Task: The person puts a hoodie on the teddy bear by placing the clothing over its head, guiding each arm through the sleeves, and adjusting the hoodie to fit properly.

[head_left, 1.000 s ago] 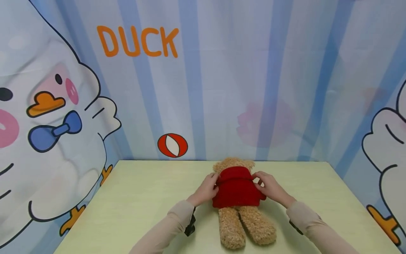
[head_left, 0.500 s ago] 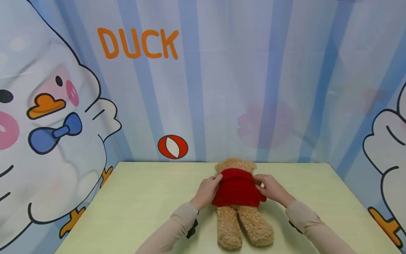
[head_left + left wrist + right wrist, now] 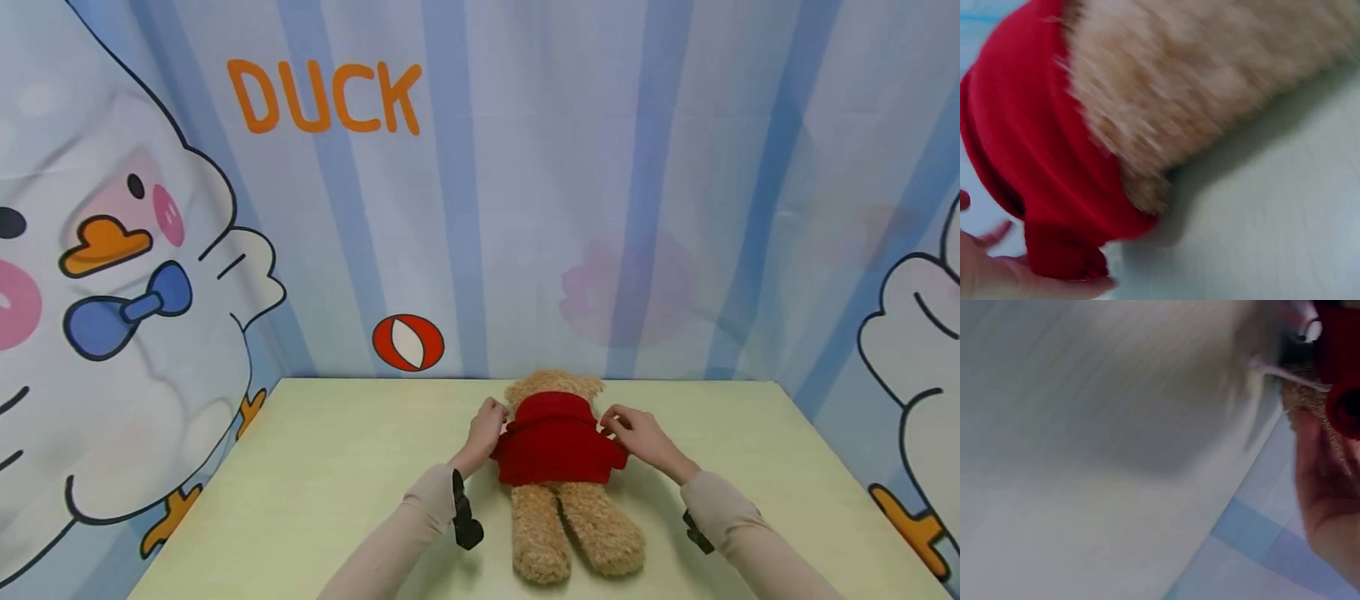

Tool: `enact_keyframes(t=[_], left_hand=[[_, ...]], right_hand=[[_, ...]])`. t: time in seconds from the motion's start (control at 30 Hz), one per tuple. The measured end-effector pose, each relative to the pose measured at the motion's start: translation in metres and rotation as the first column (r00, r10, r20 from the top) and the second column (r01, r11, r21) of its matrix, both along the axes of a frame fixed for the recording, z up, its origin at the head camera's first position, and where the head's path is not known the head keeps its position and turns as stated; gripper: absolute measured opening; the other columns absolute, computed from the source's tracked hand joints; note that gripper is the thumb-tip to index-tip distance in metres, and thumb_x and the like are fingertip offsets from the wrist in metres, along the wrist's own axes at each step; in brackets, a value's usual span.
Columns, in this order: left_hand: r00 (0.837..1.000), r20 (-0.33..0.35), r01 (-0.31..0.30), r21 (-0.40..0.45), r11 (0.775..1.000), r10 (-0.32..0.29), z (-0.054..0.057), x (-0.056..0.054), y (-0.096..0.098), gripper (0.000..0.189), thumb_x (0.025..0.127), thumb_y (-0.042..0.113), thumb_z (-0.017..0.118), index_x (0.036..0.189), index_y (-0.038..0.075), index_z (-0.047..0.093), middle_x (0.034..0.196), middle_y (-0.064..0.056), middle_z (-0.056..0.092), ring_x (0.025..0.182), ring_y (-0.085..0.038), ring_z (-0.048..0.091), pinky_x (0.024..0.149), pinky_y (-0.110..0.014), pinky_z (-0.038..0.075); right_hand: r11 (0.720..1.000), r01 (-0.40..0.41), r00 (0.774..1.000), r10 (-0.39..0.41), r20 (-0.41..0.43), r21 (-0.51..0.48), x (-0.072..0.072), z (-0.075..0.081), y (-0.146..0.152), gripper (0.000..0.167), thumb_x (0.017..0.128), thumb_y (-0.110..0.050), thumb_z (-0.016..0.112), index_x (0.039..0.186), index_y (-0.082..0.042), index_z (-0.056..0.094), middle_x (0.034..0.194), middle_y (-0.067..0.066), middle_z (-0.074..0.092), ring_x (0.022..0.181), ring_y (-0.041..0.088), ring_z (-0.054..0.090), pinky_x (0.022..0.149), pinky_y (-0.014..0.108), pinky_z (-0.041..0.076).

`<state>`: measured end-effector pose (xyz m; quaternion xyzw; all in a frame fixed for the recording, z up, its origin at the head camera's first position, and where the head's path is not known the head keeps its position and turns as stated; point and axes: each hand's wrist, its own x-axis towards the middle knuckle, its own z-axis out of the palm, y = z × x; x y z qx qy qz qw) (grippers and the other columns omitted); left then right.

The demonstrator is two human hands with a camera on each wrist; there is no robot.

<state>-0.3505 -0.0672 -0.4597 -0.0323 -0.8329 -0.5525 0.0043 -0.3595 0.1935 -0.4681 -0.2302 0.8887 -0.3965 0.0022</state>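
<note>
Left hand point(image 3: 485, 429) edges toward eleven o'clock, apparently adjusting the red sweater point(image 3: 558, 446); smoothing seems needed; whether it or right hand point(image 3: 643, 435) pinches, unclear.

A bare left hand point(image 3: 1004, 276) lies at the left end of a soft red cloth sleeve point(image 3: 1060, 242), one finger point(image 3: 1079, 289) straight along it. The matching red cloth garment point(image 3: 1035, 125) covers the far part of a shaggy tan plush toy point(image 3: 1172, 75), shadowing the smooth pale tabletop point(image 3: 1266, 200) to its left.
</note>
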Motion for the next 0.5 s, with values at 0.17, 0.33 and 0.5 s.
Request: enact_keyframes(t=[0.17,0.33,0.5], left_hand=[[0.991,0.134,0.034,-0.084,0.996,-0.022,0.006,0.003,0.004,0.049,0.093,0.046,0.032,0.113,0.003,0.044,0.108,-0.017,0.052,0.093,-0.031,0.053,0.071,-0.042,0.041],[0.997,-0.074,-0.056,-0.480,0.875,0.024,0.017,0.017,0.016,0.049,0.093,0.044,0.035,0.119,0.004,0.046,0.109,-0.025,0.049,0.094,-0.044,0.047,0.068,-0.051,0.039],[0.987,-0.132,-0.011,-0.621,0.784,-0.091,0.040,0.033,0.029,0.039,0.095,0.027,0.038,0.123,0.002,0.044,0.095,-0.024,0.052,0.067,-0.036,0.054,0.052,-0.038,0.042]], right_hand=[[0.969,0.042,0.881,0.079,0.466,-0.244,0.000,0.001,-0.006,0.059,0.097,-0.039,0.028,0.126,0.011,0.038,0.105,0.019,0.061,0.090,0.019,0.062,0.075,0.035,0.051],[0.875,0.119,0.649,0.289,0.704,-0.469,0.002,-0.003,-0.013,0.055,0.095,-0.045,0.027,0.125,0.000,0.039,0.093,-0.002,0.061,0.083,0.010,0.060,0.074,0.032,0.049],[0.777,0.198,0.491,0.449,0.747,-0.597,0.003,0.000,-0.016,0.035,0.094,-0.044,0.029,0.103,-0.017,0.049,0.090,-0.004,0.061,0.078,0.010,0.056,0.063,0.024,0.043]])
